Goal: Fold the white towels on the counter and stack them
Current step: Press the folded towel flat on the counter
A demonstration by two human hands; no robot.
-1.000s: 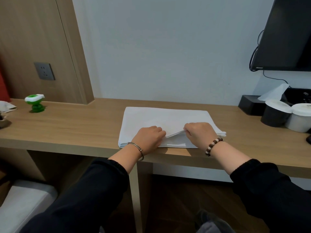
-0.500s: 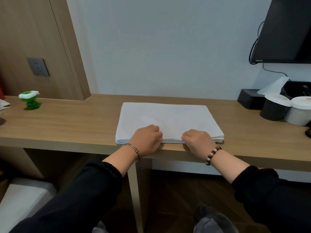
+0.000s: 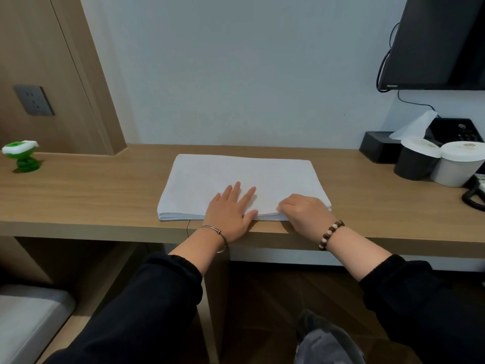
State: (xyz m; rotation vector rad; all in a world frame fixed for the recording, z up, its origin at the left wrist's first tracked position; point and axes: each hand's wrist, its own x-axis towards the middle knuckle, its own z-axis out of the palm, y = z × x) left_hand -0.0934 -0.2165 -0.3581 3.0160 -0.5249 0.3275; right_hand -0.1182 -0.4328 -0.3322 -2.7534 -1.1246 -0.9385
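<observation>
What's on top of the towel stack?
Only two hands: left hand flat, fingers spread; right hand curled at the near edge of the towels. Whether its fingertips pinch a layer is hidden.

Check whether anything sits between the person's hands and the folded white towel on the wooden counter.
Nothing visible does. The left hand lies flat on the folded white towel; the right hand touches its near edge with curled fingers.

Plain pale wall (image 3: 236, 74) at the far side; wood-veneer panel (image 3: 52, 61) at far left, bearing a grey wall socket (image 3: 33, 100). Light wooden worktop (image 3: 91, 195) runs along the wall. Black wall-mounted television (image 3: 441, 40), upper right. Dark wooden floor (image 3: 275, 298) beneath; grey cushioned seat (image 3: 26, 316), near left.
</observation>
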